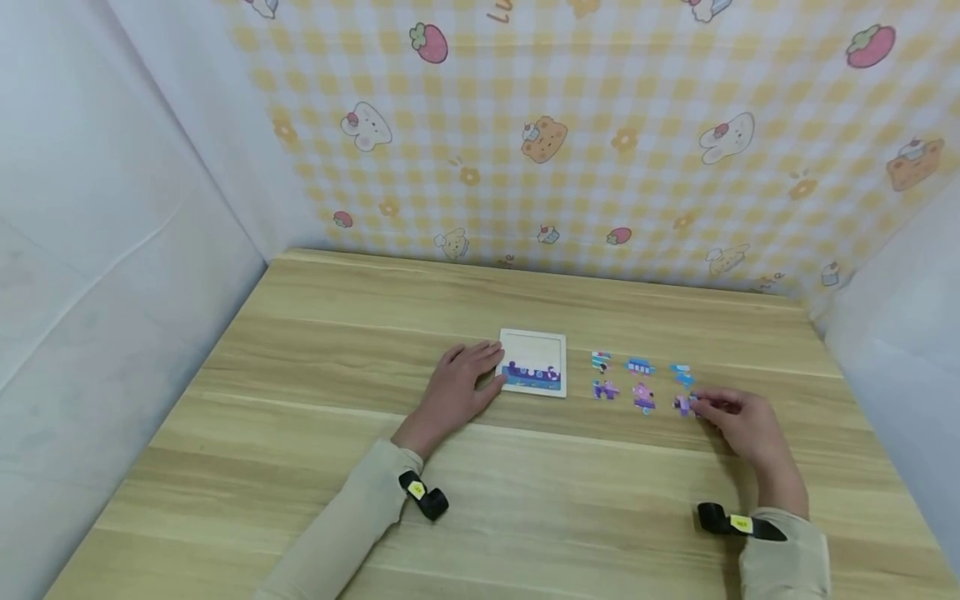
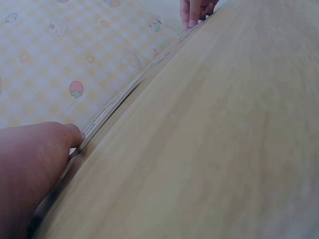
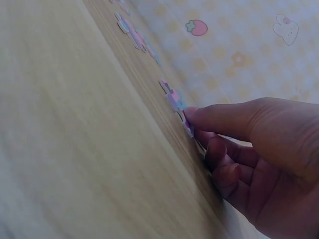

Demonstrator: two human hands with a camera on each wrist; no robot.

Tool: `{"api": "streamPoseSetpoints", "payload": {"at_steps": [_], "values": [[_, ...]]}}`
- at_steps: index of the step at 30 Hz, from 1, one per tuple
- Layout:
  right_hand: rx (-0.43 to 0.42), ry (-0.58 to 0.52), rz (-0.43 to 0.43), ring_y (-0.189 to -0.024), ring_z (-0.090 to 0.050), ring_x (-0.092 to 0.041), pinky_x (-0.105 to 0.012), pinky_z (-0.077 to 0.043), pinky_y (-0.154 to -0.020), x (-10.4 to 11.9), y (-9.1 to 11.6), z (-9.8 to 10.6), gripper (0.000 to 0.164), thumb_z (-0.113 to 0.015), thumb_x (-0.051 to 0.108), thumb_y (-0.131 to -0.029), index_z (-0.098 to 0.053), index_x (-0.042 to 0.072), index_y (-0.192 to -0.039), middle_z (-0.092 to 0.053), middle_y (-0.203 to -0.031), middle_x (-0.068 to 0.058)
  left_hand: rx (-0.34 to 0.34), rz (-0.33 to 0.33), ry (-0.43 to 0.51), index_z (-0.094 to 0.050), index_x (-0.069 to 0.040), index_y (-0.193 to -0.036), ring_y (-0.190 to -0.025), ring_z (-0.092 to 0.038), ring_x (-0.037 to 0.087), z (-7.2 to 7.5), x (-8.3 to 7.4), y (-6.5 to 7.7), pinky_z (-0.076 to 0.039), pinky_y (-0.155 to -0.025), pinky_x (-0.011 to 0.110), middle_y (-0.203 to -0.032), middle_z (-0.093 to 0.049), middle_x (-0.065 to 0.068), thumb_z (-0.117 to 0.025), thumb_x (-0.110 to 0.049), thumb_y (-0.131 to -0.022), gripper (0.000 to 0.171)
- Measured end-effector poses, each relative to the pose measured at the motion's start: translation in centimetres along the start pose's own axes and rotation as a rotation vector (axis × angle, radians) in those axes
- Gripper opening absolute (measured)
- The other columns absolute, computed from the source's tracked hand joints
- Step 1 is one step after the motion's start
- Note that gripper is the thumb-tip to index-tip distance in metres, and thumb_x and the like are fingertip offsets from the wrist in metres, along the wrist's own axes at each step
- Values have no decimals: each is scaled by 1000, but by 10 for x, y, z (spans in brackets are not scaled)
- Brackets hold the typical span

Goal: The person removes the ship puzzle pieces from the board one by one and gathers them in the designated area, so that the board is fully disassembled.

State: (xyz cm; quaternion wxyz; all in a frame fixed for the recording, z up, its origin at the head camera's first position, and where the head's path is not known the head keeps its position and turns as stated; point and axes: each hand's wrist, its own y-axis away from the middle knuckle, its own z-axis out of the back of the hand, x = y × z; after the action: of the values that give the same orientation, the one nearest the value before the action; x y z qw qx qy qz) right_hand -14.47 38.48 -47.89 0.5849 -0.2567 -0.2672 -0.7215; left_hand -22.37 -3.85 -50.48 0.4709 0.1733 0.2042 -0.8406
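Observation:
A shallow white puzzle tray (image 1: 532, 332) lies on the table, its lower part filled with purple and blue pieces. My left hand (image 1: 461, 379) rests at the tray's left edge, fingers straight and thumb (image 2: 75, 134) at the near corner. To the right, my right hand (image 1: 746, 425) pinches the near-right jigsaw piece (image 1: 681, 405), which is purple, between thumb and fingers. In the right wrist view the thumb lies on that piece (image 3: 172, 98), with the other fingers curled beside it.
Between tray and right hand lie more loose jigsaw pieces in two rows: a striped one (image 1: 601, 360), a blue one (image 1: 640, 367), a blue-white one (image 1: 682, 373), a purple one (image 1: 604, 390) and a pink-purple one (image 1: 642, 398). A checked cloth (image 1: 510, 192) hangs behind the wooden table (image 1: 540, 483).

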Motion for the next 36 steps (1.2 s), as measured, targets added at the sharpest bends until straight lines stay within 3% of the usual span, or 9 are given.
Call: {"api": "streamPoseSetpoints", "payload": {"at_steps": [25,36], "values": [[20,8,9,-79,-55,-7,-20,-49,-64,-2,1,2,35,-64,25,-105,-73,-2,-124,-73,-108,-14,-2,-10,15,-52,-10,-151,-150,-39,20,-2,3,0,-19,-126,46,-157,-48,1,-58,-40,-106,55],[-90,-142,59,-70,-57,-6,-21,-50,-57,7,5,11,37,-64,28,-105,-68,-6,-120,-62,-87,9,-1,-6,9,-54,-10,-150,-149,-40,20,-1,1,1,-19,-126,46,-157,-49,1,-58,-42,-106,55]]}}
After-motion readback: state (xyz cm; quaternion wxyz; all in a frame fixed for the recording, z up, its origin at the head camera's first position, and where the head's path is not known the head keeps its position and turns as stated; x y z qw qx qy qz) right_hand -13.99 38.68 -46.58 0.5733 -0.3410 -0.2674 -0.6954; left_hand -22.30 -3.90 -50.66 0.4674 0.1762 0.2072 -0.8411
